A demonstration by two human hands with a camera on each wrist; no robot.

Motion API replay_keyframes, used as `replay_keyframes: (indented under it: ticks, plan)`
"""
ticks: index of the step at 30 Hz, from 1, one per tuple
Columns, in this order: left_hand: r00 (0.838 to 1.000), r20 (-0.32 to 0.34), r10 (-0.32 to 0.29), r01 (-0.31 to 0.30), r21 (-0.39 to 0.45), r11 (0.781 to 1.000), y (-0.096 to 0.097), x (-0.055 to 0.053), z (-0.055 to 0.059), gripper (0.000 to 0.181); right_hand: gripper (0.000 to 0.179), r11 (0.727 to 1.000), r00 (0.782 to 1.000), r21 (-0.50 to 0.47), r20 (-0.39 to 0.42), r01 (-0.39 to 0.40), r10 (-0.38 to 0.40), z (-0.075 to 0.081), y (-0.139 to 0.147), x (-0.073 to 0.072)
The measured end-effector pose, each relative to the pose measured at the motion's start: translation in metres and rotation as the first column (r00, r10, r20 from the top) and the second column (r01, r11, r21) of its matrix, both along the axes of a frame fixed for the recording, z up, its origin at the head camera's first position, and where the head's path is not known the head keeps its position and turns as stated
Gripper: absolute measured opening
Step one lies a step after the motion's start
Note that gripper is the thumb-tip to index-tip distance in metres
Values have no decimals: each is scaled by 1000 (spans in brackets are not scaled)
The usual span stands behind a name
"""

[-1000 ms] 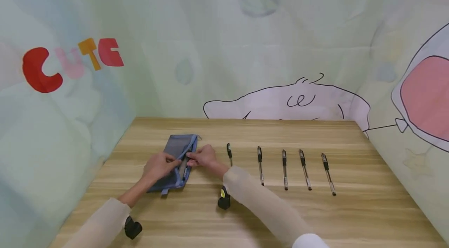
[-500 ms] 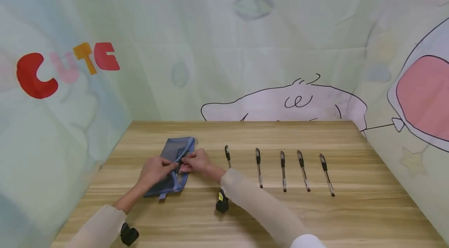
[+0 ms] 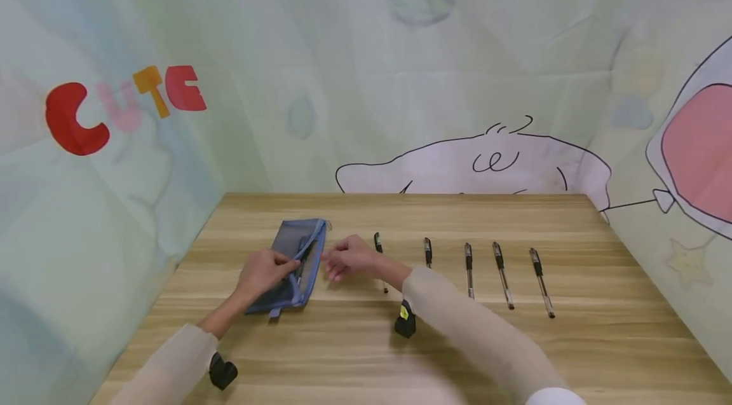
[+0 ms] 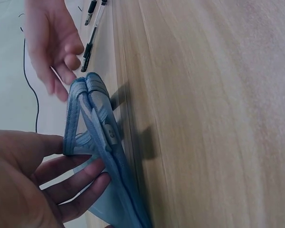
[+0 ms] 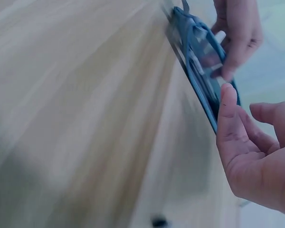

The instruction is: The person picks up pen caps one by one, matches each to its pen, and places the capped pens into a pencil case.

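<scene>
A blue-grey zippered mesh pencil case [image 3: 288, 236] lies on the left part of the table, its zip side open. My left hand [image 3: 262, 274] pinches the zip edge between thumb and fingers and holds the mouth apart. Inside the case a dark pen [image 3: 301, 265] shows. Just right of the case hovers my right hand [image 3: 351, 255], with nothing in its loosely bent fingers. The right wrist view has that hand [image 5: 256, 156] beside the open rim of the case [image 5: 199, 85]. The nearest loose pen [image 3: 378, 243] lies partly behind the right hand and wrist.
Several black-capped clear pens, such as one at the far right [image 3: 539, 271], lie in a spaced row to the right on the wooden table [image 3: 343, 367]. A printed cloth backdrop [image 3: 366, 87] stands behind and beside the table. The right forearm covers the lower ends of some pens.
My right hand was at the pouch mouth with its fingers on a pen there; it has let go and moved right, away from the case. The left hand still pinches the zip edge.
</scene>
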State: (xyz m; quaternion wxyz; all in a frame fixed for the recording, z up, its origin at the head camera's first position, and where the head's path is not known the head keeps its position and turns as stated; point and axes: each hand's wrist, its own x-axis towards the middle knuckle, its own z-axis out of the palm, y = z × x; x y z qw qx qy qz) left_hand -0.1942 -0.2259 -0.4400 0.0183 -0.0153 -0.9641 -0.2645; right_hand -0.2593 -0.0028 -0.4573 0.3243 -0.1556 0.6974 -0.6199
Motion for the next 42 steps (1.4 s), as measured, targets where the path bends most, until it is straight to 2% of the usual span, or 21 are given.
replay_keyframes:
  ticks: [3, 9, 17, 21, 26, 31, 35, 42]
  plan:
    - [1000, 9, 3, -3, 7, 1000, 3, 0, 1, 27, 31, 998, 999, 62, -47, 0, 3, 10, 22, -3]
    - [1000, 8, -2, 2, 1, 1000, 4, 1, 2, 27, 32, 986, 994, 157, -97, 60, -45, 20, 55, -9]
    - [1000, 11, -6, 6, -4, 1000, 2, 1, 3, 28, 31, 969, 987, 209, -112, 133, -112, 22, 84, -14]
    - [1000, 15, -3, 3, -9, 1000, 2, 2, 3, 28, 29, 963, 985, 213, -90, 163, -146, 17, 95, -17]
    - [1000, 14, -2, 2, -12, 1000, 4, 3, 4, 28, 24, 956, 977, 201, -69, 213, -204, 7, 101, -16]
    - [1000, 6, -3, 3, -16, 1000, 4, 3, 5, 28, 21, 935, 960, 220, -63, 280, -273, -2, 97, -13]
    - [1000, -4, -22, 22, -12, 1000, 4, 2, 4, 29, 18, 917, 948, 243, -89, 317, -305, -5, 94, -11]
    - [1000, -3, -18, 18, -15, 1000, 4, 1, 1, 28, 12, 900, 937, 277, -185, 338, -295, -10, 91, -9]
